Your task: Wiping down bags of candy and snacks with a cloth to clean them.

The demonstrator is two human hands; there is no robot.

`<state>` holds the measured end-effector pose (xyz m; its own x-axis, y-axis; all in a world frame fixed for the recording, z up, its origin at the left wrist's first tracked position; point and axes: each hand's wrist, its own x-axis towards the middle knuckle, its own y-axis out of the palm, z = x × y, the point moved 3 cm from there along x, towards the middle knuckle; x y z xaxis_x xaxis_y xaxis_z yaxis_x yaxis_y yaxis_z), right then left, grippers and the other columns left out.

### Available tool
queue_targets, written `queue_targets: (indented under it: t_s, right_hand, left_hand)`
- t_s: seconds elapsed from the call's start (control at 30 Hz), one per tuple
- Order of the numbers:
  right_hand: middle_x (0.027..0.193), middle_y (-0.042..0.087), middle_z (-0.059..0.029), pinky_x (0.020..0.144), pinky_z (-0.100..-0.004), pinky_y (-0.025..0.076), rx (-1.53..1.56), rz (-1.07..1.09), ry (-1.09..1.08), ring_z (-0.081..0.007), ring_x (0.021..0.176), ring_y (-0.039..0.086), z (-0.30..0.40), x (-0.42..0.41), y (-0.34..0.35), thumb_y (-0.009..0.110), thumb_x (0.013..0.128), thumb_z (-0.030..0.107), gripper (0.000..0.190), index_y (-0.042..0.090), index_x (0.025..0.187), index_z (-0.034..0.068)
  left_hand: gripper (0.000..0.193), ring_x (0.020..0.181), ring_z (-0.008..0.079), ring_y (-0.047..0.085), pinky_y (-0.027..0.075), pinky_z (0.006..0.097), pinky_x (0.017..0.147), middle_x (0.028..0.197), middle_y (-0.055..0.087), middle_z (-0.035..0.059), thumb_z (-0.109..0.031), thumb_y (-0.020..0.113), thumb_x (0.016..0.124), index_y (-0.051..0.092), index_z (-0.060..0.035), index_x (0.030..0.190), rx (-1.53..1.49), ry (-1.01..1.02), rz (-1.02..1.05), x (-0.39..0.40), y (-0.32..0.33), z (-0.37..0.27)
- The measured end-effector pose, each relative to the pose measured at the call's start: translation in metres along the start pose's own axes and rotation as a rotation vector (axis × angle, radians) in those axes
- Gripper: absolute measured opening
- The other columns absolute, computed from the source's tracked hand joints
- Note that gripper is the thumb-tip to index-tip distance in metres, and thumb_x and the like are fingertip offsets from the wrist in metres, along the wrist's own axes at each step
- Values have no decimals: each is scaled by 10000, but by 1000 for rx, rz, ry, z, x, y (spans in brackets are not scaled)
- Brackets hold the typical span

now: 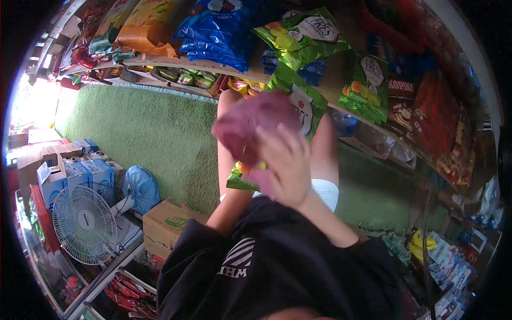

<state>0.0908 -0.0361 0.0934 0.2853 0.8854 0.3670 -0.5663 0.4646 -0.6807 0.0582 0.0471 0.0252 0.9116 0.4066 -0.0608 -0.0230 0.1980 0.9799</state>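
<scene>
My right hand (286, 168) presses a bunched maroon cloth (258, 118) against a green Fres candy bag (306, 104), its fingers blurred. Part of the cloth also shows below the palm. The bag is held up over my lap, and the cloth hides its middle. My left forearm reaches beneath the bag's lower corner; my left hand is hidden behind bag and cloth, on the bag's underside. Just beyond, a second green Fres bag (304, 36) lies on the shelf, and a third green bag (364, 88) hangs over the shelf edge to the right.
The wooden shelf (256, 75) also carries blue bags (218, 34), an orange bag (148, 28) and a Kopiko bag (401, 100). Small boxes of packets (188, 78) sit underneath. Green carpet (148, 132) covers the floor. At left stand a fan (85, 225) and a cardboard box (170, 226).
</scene>
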Motion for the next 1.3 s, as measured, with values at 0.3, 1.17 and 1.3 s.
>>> queue_targets:
  t_s: [0.3,1.17,1.3]
  right_hand:
    - [1322,475,-43,1028,-519,213,57,-50,16,-340,1254,344,-8,-4,2,482,809,166,422,554,1224,158]
    - [1325,468,-89,1008,-510,244,-84,-77,89,-355,1260,350,-19,30,-5,542,756,205,449,568,1204,175]
    - [1358,443,-19,1006,-472,216,-122,98,-167,-295,1271,344,24,-22,22,559,749,381,474,560,1216,302]
  left_hand:
    - [642,1083,277,501,402,425,938,1249,464,130,-534,417,886,366,-65,1321,-42,2,106,17,6,-3]
    - [668,1181,268,444,363,414,993,1349,388,138,-511,426,892,302,-62,1371,-111,-63,324,2,17,5]
    - [673,1196,267,435,357,412,1002,1365,376,139,-507,428,893,292,-62,1379,-145,-90,350,-52,23,-1]
